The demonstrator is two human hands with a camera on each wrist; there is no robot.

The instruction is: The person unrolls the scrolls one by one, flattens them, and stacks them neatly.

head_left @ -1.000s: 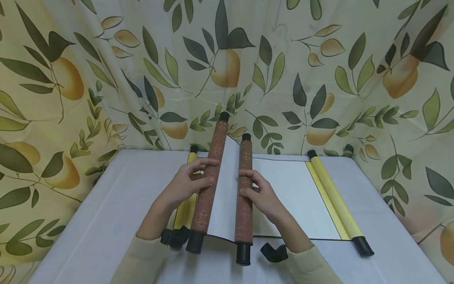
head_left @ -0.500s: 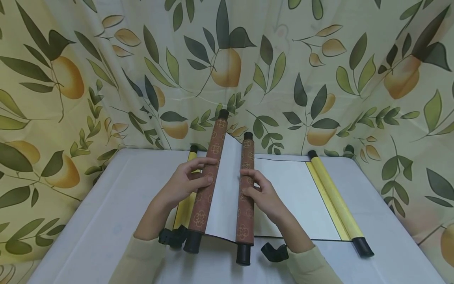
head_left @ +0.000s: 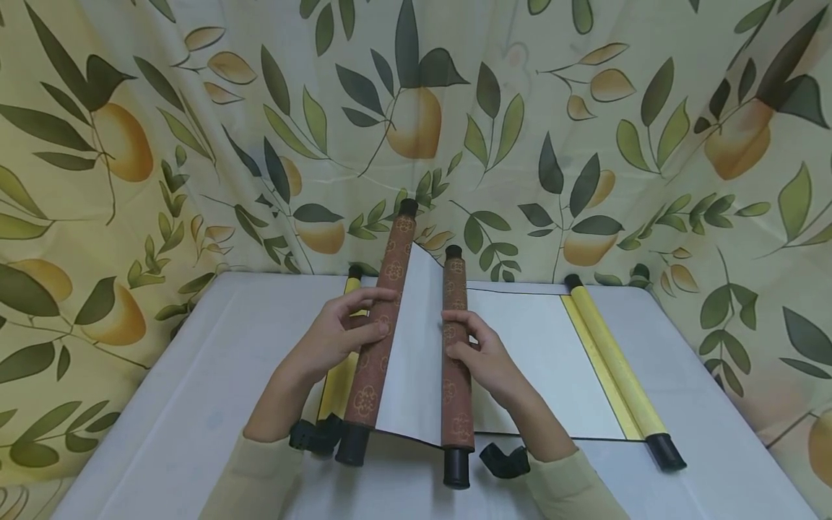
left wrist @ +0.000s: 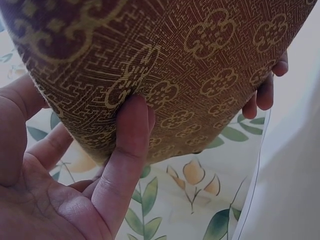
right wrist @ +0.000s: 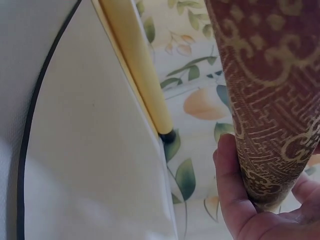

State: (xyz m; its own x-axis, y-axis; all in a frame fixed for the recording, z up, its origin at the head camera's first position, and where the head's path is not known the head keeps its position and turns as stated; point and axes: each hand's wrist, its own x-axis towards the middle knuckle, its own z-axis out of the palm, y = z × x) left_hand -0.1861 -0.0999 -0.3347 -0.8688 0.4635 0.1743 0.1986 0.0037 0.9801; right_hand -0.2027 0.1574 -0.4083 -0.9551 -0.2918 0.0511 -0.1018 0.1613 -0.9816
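Observation:
A brown-red scroll with gold flower patterns is held above the table, its two rolls joined by a strip of white paper (head_left: pixel 416 354). My left hand (head_left: pixel 341 332) grips the left roll (head_left: pixel 383 318) around its middle, thumb on the near face. The right roll (head_left: pixel 458 390) is held by my right hand (head_left: pixel 477 354), fingers and thumb around it. Both rolls end in black caps. In the left wrist view the left thumb (left wrist: pixel 132 130) presses on the patterned cloth. The right wrist view shows the right fingers (right wrist: pixel 230 175) around the lower part of the roll.
Beneath lies a second scroll with white paper (head_left: pixel 526 347), spread on the white table (head_left: pixel 214 375). Its yellow right roll (head_left: pixel 617 361) has black ends; the yellow left roll (head_left: pixel 339 383) is partly hidden behind my left hand. A curtain (head_left: pixel 416 123) with fruit and leaves hangs behind.
The left roll has shifted slightly left and the right roll slightly right, so the white strip between them is wider. Both hands keep their hold.

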